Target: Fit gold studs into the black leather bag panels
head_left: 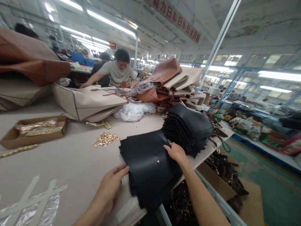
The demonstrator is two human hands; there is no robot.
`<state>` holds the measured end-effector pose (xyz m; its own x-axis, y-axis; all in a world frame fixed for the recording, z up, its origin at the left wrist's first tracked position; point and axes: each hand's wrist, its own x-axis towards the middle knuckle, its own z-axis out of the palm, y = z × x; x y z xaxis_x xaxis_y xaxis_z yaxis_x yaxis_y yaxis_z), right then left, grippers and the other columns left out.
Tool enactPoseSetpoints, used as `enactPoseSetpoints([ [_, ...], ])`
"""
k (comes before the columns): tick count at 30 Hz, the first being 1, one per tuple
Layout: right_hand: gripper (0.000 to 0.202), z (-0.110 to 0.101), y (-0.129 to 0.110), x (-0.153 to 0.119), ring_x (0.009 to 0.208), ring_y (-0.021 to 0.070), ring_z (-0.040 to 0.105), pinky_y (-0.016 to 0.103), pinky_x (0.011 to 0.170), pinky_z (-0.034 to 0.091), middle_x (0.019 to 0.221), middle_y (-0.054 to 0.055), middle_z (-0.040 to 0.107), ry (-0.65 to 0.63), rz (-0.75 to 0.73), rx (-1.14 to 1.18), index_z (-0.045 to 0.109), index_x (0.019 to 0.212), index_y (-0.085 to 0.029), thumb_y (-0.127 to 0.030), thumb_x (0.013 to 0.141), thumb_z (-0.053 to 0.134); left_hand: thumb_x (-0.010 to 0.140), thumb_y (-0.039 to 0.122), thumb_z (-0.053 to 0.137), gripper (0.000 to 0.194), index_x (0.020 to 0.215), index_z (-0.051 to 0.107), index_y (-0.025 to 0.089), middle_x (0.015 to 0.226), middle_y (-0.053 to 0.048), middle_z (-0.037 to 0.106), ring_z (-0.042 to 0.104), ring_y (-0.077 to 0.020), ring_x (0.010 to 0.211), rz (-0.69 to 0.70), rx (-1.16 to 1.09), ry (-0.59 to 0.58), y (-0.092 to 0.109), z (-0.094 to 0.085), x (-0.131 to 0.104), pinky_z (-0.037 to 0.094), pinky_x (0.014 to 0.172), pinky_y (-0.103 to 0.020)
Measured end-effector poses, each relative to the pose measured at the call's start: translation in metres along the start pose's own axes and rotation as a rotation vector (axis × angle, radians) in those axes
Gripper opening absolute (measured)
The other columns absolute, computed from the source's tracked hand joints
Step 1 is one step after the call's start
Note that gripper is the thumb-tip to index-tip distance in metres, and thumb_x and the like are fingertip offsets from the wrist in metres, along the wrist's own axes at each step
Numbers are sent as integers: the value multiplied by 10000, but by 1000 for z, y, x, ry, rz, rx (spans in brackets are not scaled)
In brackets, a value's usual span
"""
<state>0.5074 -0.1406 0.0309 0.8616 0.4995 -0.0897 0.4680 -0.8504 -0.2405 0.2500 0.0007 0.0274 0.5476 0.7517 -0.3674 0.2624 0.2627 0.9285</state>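
Note:
A short stack of black leather panels (148,153) lies at the table's near edge, its front part reaching past the edge. One small gold stud shows on the top panel. My left hand (113,182) grips the stack's left side, thumb on top and fingers partly hidden. At the upper right side, my right hand (176,152) holds the same panels, its thumb lying over the top. Just behind it rises a taller pile of black leather panels (188,125). Left of the stack is a heap of small gold metal pieces (105,139).
A cardboard box of gold pieces (35,130) stands at the left. Beige bags (91,102) and brown bags (164,73) are heaped along the back. Across the table sits a co-worker (117,70). Below the right edge are boxes of dark straps (225,172).

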Motion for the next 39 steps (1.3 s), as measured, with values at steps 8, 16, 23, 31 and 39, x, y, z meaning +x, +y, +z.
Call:
enactPoseSetpoints([
  [8,707,-7,0,3,1168,365,620,402,938,465,1221,266,658,-86,1,-10,668,1148,-45,-665,902,435,605,503,705,413,813,567,174,587,62,515,183,-22,362,-96,-61,-130,12,9,-1,76,373,-190],
  [16,636,-9,6,7,1128,347,643,382,900,481,1183,227,687,-99,18,-33,696,1090,-87,-632,926,415,669,269,671,137,782,698,197,649,-5,689,653,-195,675,107,31,-117,13,13,2,470,595,-251],
  [23,657,-6,7,14,1158,372,622,397,929,470,1205,259,667,-127,52,17,693,1114,-52,-628,907,457,793,189,664,162,947,707,162,936,-55,749,686,-226,922,114,100,-54,26,15,18,512,827,-312],
  [31,648,-5,10,24,1055,319,679,338,849,519,1160,208,703,-207,58,317,708,1070,-73,-655,805,603,946,358,604,278,1124,612,145,1019,-54,662,655,-162,812,-112,83,-102,30,21,36,575,705,-334],
  [39,455,-16,5,7,937,242,726,282,758,576,1081,120,754,-420,-35,791,698,1075,-139,-468,762,726,790,307,766,192,889,690,161,869,-58,749,710,-229,840,103,100,-83,10,15,47,549,738,-324],
])
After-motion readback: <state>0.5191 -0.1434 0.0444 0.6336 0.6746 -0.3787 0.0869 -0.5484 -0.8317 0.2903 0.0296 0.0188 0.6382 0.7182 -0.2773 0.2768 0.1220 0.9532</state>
